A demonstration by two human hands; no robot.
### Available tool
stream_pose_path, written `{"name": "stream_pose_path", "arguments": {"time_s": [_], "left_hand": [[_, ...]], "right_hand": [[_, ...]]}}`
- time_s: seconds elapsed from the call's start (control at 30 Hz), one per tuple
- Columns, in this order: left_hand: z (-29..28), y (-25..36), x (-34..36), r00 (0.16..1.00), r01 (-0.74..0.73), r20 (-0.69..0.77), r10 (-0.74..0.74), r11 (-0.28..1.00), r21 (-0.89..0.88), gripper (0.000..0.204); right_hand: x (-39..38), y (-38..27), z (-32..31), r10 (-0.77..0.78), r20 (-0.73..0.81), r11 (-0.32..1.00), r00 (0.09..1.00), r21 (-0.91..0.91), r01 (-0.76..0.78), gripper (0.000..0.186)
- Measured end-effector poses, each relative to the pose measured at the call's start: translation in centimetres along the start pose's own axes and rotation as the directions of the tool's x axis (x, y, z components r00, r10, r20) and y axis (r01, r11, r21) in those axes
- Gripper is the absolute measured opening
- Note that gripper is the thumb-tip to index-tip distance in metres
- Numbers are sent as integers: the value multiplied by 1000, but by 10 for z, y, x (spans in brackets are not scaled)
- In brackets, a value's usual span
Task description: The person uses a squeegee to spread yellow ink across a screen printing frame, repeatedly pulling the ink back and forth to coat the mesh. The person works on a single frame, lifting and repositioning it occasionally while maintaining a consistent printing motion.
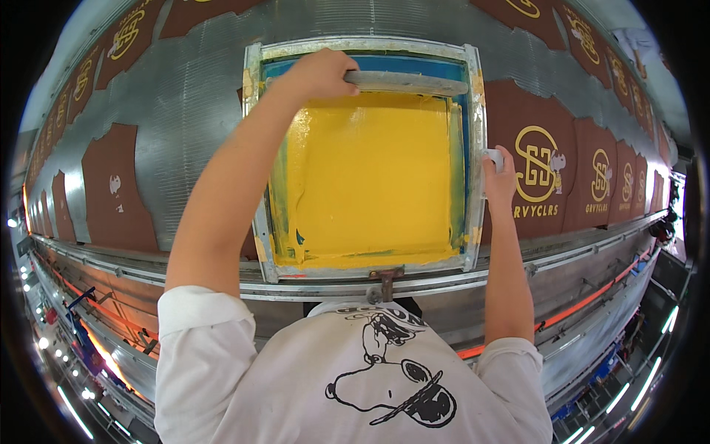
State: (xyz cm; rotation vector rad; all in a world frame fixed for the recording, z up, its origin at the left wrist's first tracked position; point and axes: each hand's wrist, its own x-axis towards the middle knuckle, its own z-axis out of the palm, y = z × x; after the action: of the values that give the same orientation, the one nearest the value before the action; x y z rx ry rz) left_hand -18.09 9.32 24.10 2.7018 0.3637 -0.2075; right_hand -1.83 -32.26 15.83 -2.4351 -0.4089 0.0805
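A screen-printing frame [475, 96] with a pale metal rim lies on the long table in front of me. Yellow ink [370, 177] coats most of its mesh, with blue showing along the far side and edges. My left hand [319, 74] reaches over the far left part of the frame, its fingers wrapped round a long grey squeegee [414, 83]. The squeegee lies crosswise at the far end of the ink. At the right rim, my right hand [500, 177] is closed on a small whitish block [494, 157]; whether this is fixed to the frame is unclear.
Brown fabric pieces with yellow prints [536, 166] line the table to the right, and more lie along the far side. To the left, a brown piece [115, 192] bears only a small pale print. A metal rail [325, 290] with a rusty bracket [384, 281] runs along the near edge.
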Motion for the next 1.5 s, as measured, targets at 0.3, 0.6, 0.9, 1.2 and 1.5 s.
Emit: {"name": "stream_pose_path", "arguments": {"time_s": [0.3,0.6,0.9,1.2,1.5], "left_hand": [[-9,-56,-24,983,178,8,-182,970,167,54],[13,-57,-45,986,168,-35,-165,975,148,54],[66,45,-169,922,332,156,-354,931,153,48],[125,98,-280,933,312,160,-322,946,87,40],[35,36,-163,891,344,295,-345,937,59,64]], "right_hand": [[103,-146,34,-799,283,469,531,-261,844,62],[106,-166,57,-436,562,658,703,-334,675,58],[-35,-109,3,-402,618,712,675,-252,655,39],[-165,-50,-43,-504,548,724,668,-153,672,30],[-30,-129,-24,-429,604,697,672,-252,671,45]]}}
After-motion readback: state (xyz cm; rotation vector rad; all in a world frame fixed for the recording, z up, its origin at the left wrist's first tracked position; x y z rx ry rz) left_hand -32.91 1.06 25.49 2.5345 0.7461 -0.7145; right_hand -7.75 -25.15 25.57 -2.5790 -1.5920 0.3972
